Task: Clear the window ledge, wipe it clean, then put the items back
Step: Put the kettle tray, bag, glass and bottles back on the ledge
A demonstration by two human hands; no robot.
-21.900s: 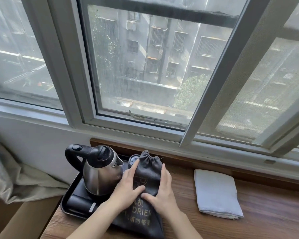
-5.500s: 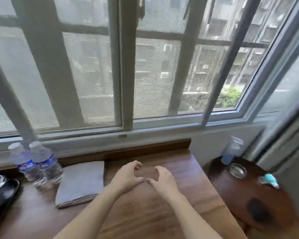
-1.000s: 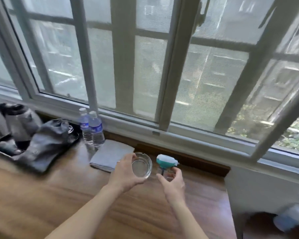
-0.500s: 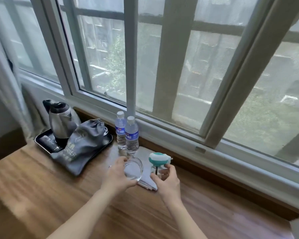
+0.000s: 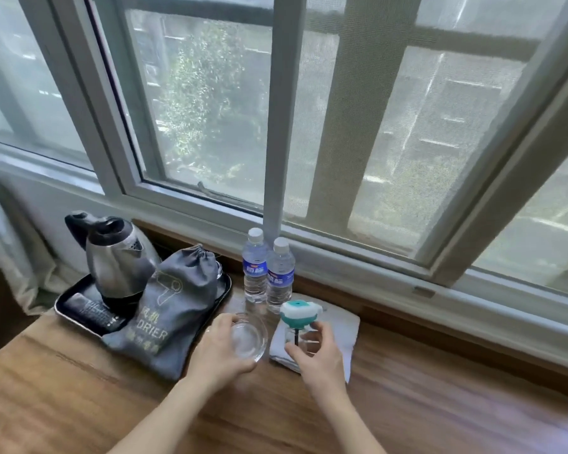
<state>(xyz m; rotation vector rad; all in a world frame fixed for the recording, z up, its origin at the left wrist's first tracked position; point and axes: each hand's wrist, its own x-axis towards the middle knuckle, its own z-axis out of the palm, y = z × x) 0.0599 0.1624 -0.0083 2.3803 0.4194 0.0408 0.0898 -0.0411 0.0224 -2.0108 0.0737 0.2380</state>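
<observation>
We are looking down at the wooden window ledge, taking the two water bottles as our landmark. Our left hand is grasping a clear glass dish by its rim, just in front of the bottles. Our right hand is curling its fingers round the clear body of a small spray bottle with a teal and white head, in front of and slightly right of the bottles, over a folded white cloth that is lying on the ledge. The bottles are standing upright side by side, touching, each wearing a blue label with white characters too small for us to read. Left of them a grey drawstring bag is leaning over the edge of a black tray; we are reading a hair-dryer outline and the letters "DRIER" on it, with Chinese characters above and below. A steel kettle is standing on the tray behind the bag.
</observation>
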